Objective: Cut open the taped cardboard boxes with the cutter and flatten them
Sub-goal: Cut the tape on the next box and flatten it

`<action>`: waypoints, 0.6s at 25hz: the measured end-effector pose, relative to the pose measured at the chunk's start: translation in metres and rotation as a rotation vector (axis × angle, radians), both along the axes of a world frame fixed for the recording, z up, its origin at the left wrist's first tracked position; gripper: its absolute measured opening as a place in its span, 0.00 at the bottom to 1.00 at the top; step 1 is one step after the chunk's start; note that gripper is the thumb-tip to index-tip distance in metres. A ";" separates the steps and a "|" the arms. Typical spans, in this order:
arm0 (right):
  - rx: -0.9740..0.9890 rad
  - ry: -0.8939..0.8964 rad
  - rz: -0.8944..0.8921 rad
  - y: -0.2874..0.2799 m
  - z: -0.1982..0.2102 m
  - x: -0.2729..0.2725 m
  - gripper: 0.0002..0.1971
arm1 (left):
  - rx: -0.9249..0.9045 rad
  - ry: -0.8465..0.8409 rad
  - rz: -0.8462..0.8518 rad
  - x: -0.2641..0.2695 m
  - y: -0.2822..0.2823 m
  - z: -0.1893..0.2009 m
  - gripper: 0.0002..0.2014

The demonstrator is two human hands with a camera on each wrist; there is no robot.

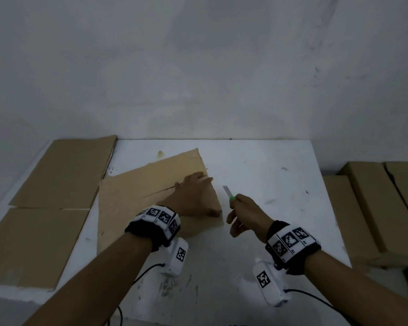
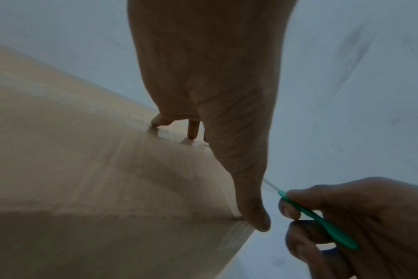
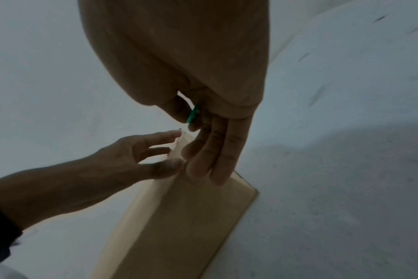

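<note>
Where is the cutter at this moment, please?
In the head view the cutter is in the right hand, just right of the cardboard box that the left hand rests on, its blade pointing away from the person.

left hand [image 1: 191, 196] lies flat with fingers spread, thumb out to the side. right hand [image 1: 245, 214] is raised beside it, thumb and forefinger pinching, other fingers loose.

We face a bare, scuffed grey-white wall [image 1: 198, 67] in dim light; before it stands a stained white table [image 1: 257, 165].
</note>
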State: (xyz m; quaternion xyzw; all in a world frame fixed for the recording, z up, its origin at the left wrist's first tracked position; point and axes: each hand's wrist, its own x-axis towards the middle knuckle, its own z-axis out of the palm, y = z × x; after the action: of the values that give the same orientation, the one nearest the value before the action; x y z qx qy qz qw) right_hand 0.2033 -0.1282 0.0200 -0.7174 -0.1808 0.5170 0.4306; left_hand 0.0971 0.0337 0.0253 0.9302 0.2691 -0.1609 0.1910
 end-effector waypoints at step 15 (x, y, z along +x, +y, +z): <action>-0.195 0.006 0.156 0.069 0.018 -0.051 0.29 | 0.031 0.071 0.492 -0.178 0.120 -0.013 0.57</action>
State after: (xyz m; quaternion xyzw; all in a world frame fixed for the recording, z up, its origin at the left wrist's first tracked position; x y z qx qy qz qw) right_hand 0.1522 -0.0591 0.0379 -0.7382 -0.1837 0.5660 0.3179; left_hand -0.0807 0.1537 0.0118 0.8333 0.4964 -0.1382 0.2003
